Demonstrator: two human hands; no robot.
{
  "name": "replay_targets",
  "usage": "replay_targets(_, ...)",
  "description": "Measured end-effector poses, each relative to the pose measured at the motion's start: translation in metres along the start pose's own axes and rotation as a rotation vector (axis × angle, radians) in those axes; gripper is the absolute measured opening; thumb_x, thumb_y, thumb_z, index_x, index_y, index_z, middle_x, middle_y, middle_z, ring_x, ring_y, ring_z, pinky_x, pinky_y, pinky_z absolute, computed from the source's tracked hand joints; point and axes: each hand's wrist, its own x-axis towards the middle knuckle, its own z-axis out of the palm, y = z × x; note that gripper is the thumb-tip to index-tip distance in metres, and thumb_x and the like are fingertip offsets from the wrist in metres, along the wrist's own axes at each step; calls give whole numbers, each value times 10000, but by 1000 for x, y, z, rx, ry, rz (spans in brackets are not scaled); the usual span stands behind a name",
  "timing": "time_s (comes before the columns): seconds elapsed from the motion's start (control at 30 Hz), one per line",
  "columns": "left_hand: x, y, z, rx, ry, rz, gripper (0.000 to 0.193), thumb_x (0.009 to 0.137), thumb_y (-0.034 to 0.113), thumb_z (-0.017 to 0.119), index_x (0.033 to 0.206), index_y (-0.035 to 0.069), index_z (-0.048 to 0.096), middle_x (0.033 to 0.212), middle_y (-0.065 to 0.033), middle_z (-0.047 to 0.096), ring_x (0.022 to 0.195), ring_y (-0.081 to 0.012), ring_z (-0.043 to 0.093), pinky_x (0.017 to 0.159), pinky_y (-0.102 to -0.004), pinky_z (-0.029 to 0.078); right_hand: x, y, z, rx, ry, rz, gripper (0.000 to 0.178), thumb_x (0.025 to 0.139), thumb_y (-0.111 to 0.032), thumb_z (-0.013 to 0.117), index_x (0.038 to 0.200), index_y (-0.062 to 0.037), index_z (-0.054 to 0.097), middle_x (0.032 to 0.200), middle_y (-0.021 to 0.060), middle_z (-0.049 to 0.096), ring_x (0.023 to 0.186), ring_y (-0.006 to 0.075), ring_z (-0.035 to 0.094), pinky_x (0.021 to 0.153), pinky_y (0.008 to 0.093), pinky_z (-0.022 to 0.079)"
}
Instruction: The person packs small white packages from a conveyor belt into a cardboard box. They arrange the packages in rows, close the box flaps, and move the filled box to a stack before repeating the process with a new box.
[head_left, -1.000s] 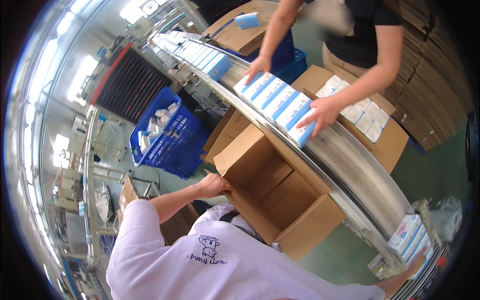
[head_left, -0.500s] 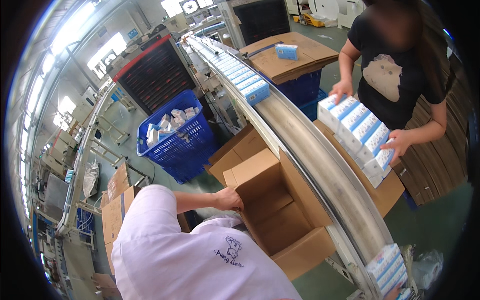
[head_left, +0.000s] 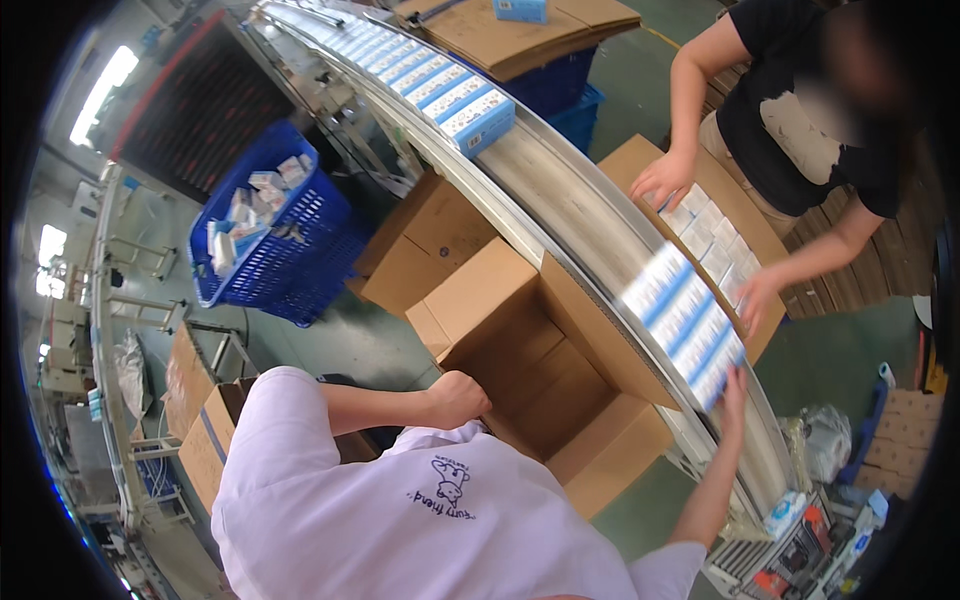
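An open cardboard box [head_left: 600,447] stands in front of me against the conveyor, its flaps spread and its inside bare. My left hand [head_left: 458,400] is closed at the near edge of this box, gripping it. A block of small white-and-blue cartons [head_left: 683,322], pressed together in a row, is over the conveyor's near part and slightly blurred. My right hand [head_left: 735,397] grips its near end, fingers partly hidden. Farther up the conveyor [head_left: 575,205] waits a long line of the same cartons [head_left: 440,90].
Across the conveyor, a co-worker's hands [head_left: 668,180] rest at a box packed with white cartons [head_left: 712,240]. At left stands a blue basket [head_left: 290,255] with loose cartons. Flattened cardboard [head_left: 560,30] lies on blue crates at the back. Another cardboard box [head_left: 425,240] sits behind mine.
My right hand has brought the block of cartons from the lower right up beside the open box. The co-worker's held cartons are now in their box. My view has shifted.
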Motion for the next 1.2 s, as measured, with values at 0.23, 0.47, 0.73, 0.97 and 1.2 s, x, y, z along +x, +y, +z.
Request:
replay_targets(0.23, -2, 1, -14, -80, -219, 111, 188, 744, 170, 578, 830, 14, 636, 774, -107, 651, 772, -282, 642, 626, -373, 508, 6, -107, 181, -13, -172, -69, 424, 894, -428, 496, 1082, -53, 433, 978, 67, 553, 764, 141, 597, 510, 280, 509)
replay_targets(0.47, 27, -101, -113, -955, 267, 309, 260, 818, 124, 616, 1064, 42, 601, 1007, -114, 620, 899, -247, 599, 785, -332, 478, -28, -134, 231, 156, -524, -146, 398, 954, -273, 417, 1279, -44, 402, 1184, 111, 516, 966, 186, 570, 806, 313, 461)
replay_targets(0.73, 151, -282, -206, -10, 719, -607, 874, 733, 677, 530, 1101, -115, 494, 1139, -219, 479, 1008, -313, 552, 817, -380, 479, -52, -93, 188, -43, -117, -104, 334, 931, -243, 484, 1207, -57, 507, 1008, 61, 606, 912, 144, 581, 760, 271, 447)
replay_targets(0.97, 222, -233, -202, -261, 370, -456, 1103, 522, 788, 602, 1164, -99, 464, 1054, -238, 597, 1034, -292, 582, 877, -329, 454, -23, -92, 187, -244, 183, -63, 881, 829, -518, 544, 1412, -32, 97, 1255, 187, 477, 1134, 282, 491, 912, 338, 399)
replay_targets(1.2, 217, -153, -172, -798, 413, -282, 911, 572, 596, 740, 1211, 4, 473, 1090, -138, 613, 1034, -246, 584, 903, -327, 436, -41, -102, 167, -66, 398, -123, 770, 730, -409, 716, 1234, 47, 355, 1120, 168, 545, 1019, 226, 540, 893, 312, 408)
